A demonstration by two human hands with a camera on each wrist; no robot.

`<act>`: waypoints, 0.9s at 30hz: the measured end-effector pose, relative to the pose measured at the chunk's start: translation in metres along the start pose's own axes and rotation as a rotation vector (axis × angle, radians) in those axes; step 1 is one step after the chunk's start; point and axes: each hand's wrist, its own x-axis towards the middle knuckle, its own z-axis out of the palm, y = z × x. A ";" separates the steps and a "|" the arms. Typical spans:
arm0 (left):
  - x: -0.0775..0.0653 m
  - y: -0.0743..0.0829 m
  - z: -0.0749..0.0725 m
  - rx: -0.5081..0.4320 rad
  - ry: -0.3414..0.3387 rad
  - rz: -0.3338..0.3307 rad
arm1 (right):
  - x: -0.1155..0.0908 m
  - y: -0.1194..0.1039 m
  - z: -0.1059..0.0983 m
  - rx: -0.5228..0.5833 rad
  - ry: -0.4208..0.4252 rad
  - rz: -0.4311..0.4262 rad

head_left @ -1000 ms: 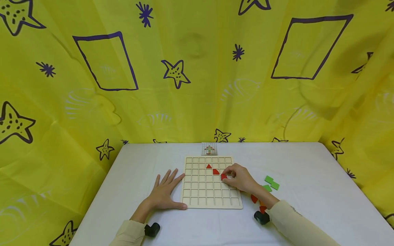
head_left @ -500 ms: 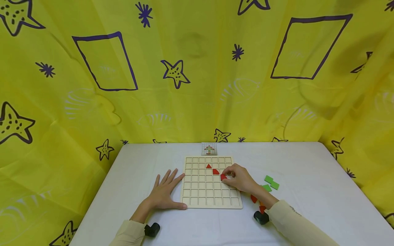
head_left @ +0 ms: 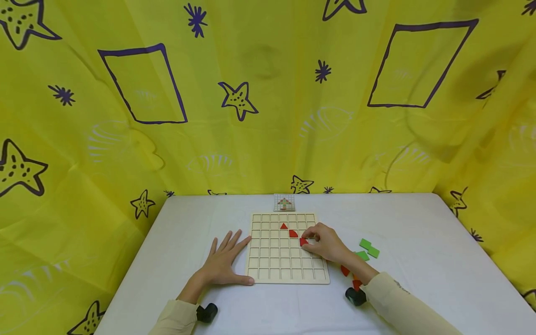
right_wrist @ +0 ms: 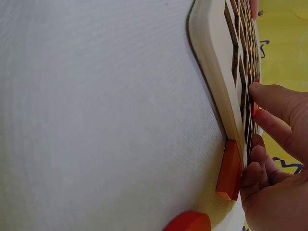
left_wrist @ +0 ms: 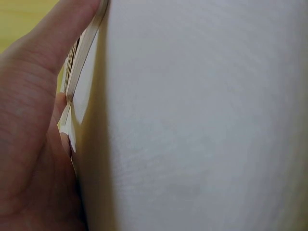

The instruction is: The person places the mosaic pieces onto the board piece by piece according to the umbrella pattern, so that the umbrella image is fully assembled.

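Note:
A pale wooden grid board lies on the table in front of me. My left hand rests spread out at its left side, with the thumb at the near left corner and a fingertip at the left edge. On the board's right part, my right hand pinches a red piece between thumb and finger, low over a cell; the fingers hide some of it. Up and to the left of it sit a red quarter-circle piece and a small red triangle, each in a cell.
Behind the board lies a small card with a coloured grid picture. Several green pieces lie right of the board, beside red pieces partly under the right forearm. An orange-red block lies against the board's edge in the right wrist view.
The red piece in my right fingertips has shifted very slightly to the left. My left hand has stayed in place at the board's edge.

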 end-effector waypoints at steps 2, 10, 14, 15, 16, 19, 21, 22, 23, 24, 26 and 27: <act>0.000 0.000 0.000 -0.001 -0.003 -0.007 | 0.000 0.000 0.000 -0.004 0.001 -0.002; 0.000 -0.001 0.000 -0.015 0.003 0.004 | 0.000 0.001 -0.001 -0.008 -0.010 -0.002; 0.000 -0.005 0.004 -0.019 0.023 0.018 | -0.001 0.002 -0.003 -0.011 -0.028 -0.032; 0.001 -0.006 0.005 -0.021 0.025 0.014 | -0.001 0.003 -0.005 -0.008 -0.033 -0.040; 0.001 -0.007 0.007 -0.017 0.021 0.008 | -0.002 0.003 -0.006 -0.004 -0.041 -0.052; 0.002 -0.009 0.008 -0.015 0.009 -0.012 | -0.004 0.005 -0.012 0.021 -0.063 -0.086; 0.002 -0.009 0.009 -0.012 0.001 -0.021 | -0.005 0.006 -0.017 0.044 -0.073 -0.113; 0.002 -0.009 0.009 -0.010 -0.004 -0.025 | -0.006 0.007 -0.019 0.051 -0.074 -0.131; 0.003 -0.009 0.009 -0.010 -0.007 -0.027 | -0.006 0.007 -0.022 0.055 -0.070 -0.148; 0.003 -0.009 0.009 -0.008 -0.014 -0.031 | -0.007 0.008 -0.024 0.057 -0.063 -0.164; 0.004 -0.010 0.010 -0.008 -0.019 -0.034 | -0.008 0.010 -0.028 0.054 -0.046 -0.183; 0.004 -0.010 0.010 -0.010 -0.020 -0.033 | -0.009 0.011 -0.031 0.047 -0.037 -0.189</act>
